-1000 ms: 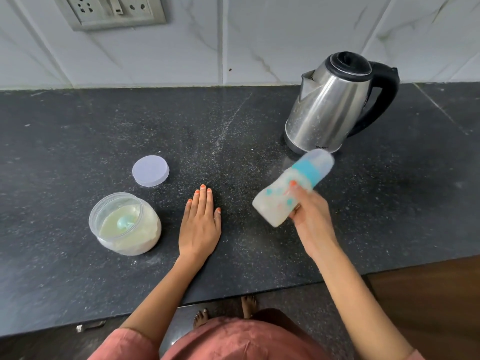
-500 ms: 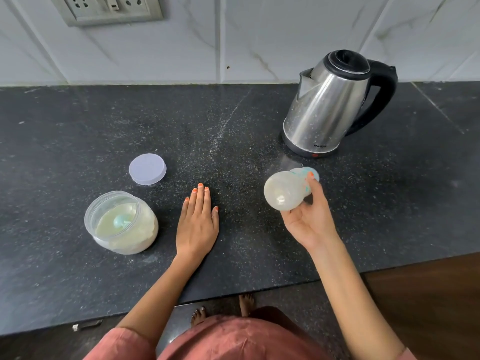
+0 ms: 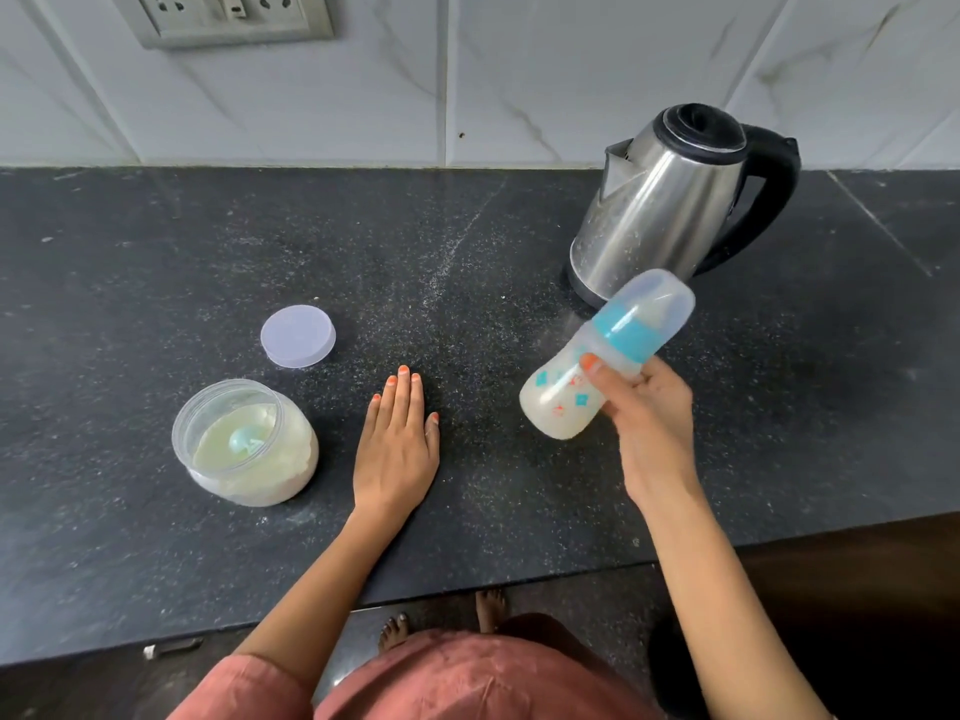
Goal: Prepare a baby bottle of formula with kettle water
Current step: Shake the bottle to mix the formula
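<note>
My right hand (image 3: 644,413) grips a baby bottle (image 3: 566,387) above the counter. The bottle is tilted, its clear cap and blue ring pointing up and right toward the kettle, and it holds milky white liquid. A steel kettle (image 3: 660,210) with a black lid and handle stands behind it at the back right. My left hand (image 3: 397,444) lies flat on the black counter (image 3: 156,278), fingers together, holding nothing. To its left sits an open clear formula tub (image 3: 249,449) of pale powder with a blue scoop inside.
The tub's round pale lid (image 3: 297,335) lies flat on the counter behind the tub. A wall socket plate (image 3: 228,15) sits on the tiled wall at the back left. The counter's front edge runs just below my forearms.
The bottle swung from tilted to base-toward-me half a second ago and back to tilted with the cap up and right. My left hand stayed flat.
</note>
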The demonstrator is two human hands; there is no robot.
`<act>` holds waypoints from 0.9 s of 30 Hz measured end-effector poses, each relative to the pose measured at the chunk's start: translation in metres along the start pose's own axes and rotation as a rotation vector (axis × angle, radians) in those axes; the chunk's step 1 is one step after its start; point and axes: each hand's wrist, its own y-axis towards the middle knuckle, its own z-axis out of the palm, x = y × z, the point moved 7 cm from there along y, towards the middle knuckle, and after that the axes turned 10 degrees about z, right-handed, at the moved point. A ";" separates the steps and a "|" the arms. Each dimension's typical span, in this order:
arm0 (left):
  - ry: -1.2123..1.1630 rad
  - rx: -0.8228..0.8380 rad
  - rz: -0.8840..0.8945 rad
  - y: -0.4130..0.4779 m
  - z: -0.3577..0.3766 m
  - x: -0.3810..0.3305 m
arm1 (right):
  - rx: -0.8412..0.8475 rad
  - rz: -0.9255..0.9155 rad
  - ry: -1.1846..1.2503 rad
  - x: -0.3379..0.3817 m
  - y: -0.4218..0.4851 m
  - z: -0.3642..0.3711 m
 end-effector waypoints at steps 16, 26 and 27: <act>0.007 -0.001 0.005 0.000 0.001 0.000 | 0.018 0.020 -0.285 -0.019 -0.007 0.012; 0.005 0.005 0.001 0.001 0.002 0.002 | 0.075 0.085 -0.285 -0.026 -0.005 0.014; 0.005 0.005 -0.001 0.001 0.002 0.002 | 0.145 0.102 -0.380 -0.031 -0.010 0.020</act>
